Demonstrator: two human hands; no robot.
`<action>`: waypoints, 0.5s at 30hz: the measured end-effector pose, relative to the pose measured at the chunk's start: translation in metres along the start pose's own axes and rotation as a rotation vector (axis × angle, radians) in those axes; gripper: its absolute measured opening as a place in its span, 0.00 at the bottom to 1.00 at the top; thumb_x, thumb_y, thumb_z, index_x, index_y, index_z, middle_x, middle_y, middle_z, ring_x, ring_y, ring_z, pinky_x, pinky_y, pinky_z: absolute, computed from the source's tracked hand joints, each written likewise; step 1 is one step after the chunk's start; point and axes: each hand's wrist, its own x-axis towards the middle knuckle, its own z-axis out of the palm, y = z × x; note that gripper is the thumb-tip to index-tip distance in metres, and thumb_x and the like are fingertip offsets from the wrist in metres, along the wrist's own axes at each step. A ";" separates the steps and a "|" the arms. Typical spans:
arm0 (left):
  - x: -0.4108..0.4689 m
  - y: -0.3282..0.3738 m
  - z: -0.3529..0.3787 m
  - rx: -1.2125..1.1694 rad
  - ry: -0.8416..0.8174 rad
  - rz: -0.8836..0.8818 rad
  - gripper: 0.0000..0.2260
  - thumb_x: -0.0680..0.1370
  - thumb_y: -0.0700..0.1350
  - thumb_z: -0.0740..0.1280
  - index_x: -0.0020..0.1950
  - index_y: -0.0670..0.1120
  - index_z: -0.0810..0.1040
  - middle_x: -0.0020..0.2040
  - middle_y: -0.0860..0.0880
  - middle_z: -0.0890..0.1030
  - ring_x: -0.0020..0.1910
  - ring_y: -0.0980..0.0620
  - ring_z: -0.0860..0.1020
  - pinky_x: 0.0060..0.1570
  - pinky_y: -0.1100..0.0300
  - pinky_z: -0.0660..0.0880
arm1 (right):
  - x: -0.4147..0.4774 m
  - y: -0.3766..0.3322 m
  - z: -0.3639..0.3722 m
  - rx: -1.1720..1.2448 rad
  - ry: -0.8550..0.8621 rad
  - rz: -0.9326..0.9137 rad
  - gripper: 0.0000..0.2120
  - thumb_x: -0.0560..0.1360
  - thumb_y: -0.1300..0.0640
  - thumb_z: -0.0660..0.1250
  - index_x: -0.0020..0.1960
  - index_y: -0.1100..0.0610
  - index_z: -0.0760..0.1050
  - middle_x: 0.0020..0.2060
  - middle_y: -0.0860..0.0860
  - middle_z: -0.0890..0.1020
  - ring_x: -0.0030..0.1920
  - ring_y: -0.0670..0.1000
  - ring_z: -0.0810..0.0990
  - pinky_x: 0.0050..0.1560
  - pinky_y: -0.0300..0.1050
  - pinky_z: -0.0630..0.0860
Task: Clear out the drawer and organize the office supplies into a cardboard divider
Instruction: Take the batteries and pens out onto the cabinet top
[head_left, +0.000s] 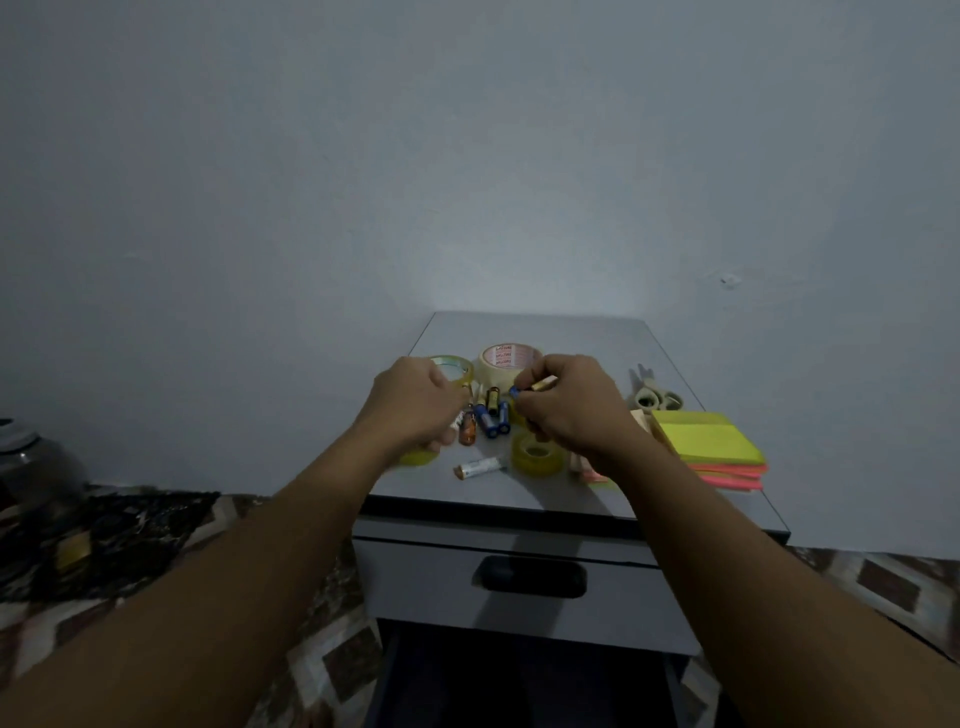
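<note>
Two hands gather batteries (491, 415) mid-frame on the worktop (587, 338), right hand (576, 410) fingers (540, 371) pinching a couple, left hand's (410, 402) hold I cannot tell; next they need the unseen divider.

The grey cabinet top (571, 332) carried a wide cream tape roll (509, 358) and a clear roll (452, 366) at the back, with 2 yellowish rolls (537, 454) nearer the front. Loose batteries (488, 415) lay between them, and scissors (654, 395) and stacked sticky notes (706, 441) sat at the right.

dim, bluish | soft, slightly blurred | wide-angle edge distortion
</note>
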 end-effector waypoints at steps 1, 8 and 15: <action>-0.011 -0.004 0.000 0.024 -0.047 0.059 0.06 0.75 0.46 0.71 0.45 0.45 0.79 0.31 0.47 0.83 0.24 0.54 0.78 0.26 0.61 0.74 | 0.003 -0.003 0.004 -0.005 0.000 -0.003 0.04 0.69 0.61 0.72 0.40 0.54 0.79 0.43 0.57 0.85 0.41 0.57 0.82 0.47 0.59 0.82; -0.044 -0.029 0.013 0.263 -0.237 0.292 0.14 0.67 0.59 0.79 0.45 0.53 0.82 0.38 0.55 0.78 0.37 0.56 0.77 0.36 0.59 0.74 | 0.020 -0.015 0.013 -0.010 -0.036 0.040 0.05 0.69 0.66 0.71 0.38 0.57 0.79 0.32 0.52 0.81 0.33 0.52 0.77 0.36 0.45 0.75; -0.047 -0.040 0.012 0.272 -0.067 0.255 0.11 0.70 0.59 0.76 0.40 0.54 0.81 0.37 0.55 0.79 0.38 0.55 0.78 0.39 0.58 0.76 | 0.041 -0.014 0.025 -0.036 -0.048 0.083 0.07 0.69 0.67 0.73 0.37 0.58 0.79 0.35 0.53 0.81 0.39 0.54 0.81 0.44 0.50 0.82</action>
